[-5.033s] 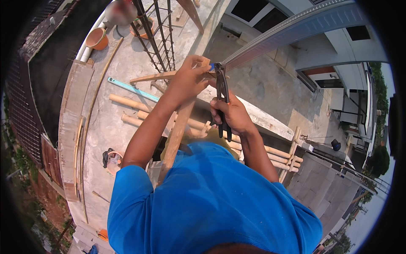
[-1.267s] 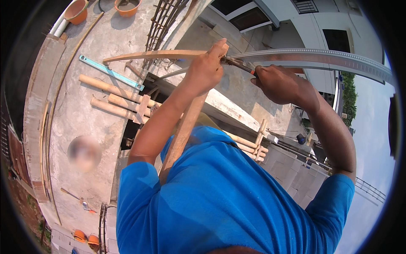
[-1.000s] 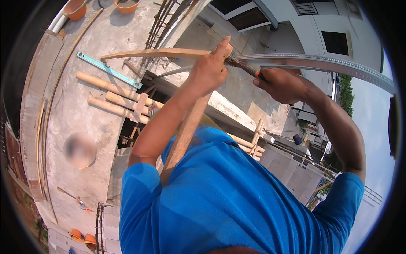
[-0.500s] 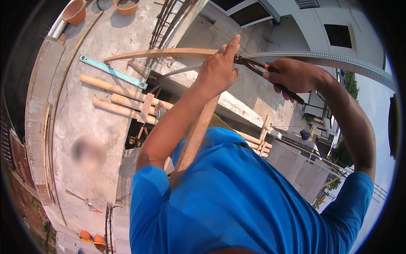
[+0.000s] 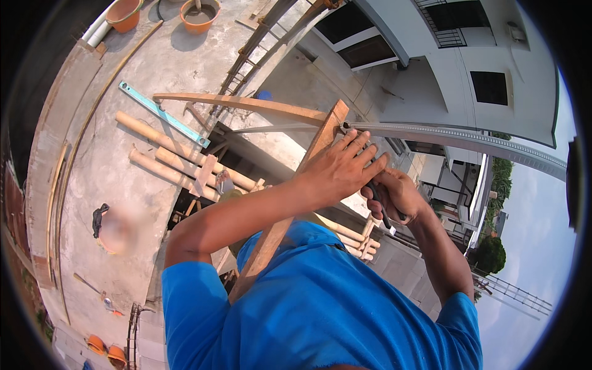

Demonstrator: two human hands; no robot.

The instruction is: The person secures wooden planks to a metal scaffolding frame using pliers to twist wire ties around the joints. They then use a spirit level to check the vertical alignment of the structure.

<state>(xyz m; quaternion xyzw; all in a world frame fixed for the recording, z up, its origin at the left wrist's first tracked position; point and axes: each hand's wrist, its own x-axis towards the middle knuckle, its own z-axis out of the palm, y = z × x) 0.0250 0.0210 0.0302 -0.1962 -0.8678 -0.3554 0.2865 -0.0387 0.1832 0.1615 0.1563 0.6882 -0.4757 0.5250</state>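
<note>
Holding black-handled pliers [image 5: 385, 217] up in front of the chest, just right of a slanting wooden post [image 5: 266, 250], with the head tucked out of sight behind fingers! Clasping those handles in the right hand [image 5: 398, 192], grip curled firmly round them, with the handle ends poking out below. And reaching in from the other side with the left hand [image 5: 342, 171], back of it upward, fingers stretched and slightly spread in front of the pliers' upper part; impossible to tell whether with anything held in that grip, thumb and palm being hidden. Crossing in front of the post with the left forearm, too.

Outward to the right, from beside the post's top end: a long silvery metal strip [image 5: 462, 139], high over the yard. To the left, up to that same end, a thinner wooden batten [image 5: 237, 102]. Farther left, on the concrete slab [image 5: 148, 259], a turquoise level [image 5: 163, 114] beside pale round poles [image 5: 157, 134]. At the upper edge, an orange bucket [image 5: 198, 27] with grey mix inside. Across the yard, a white house [image 5: 530, 105].
</note>
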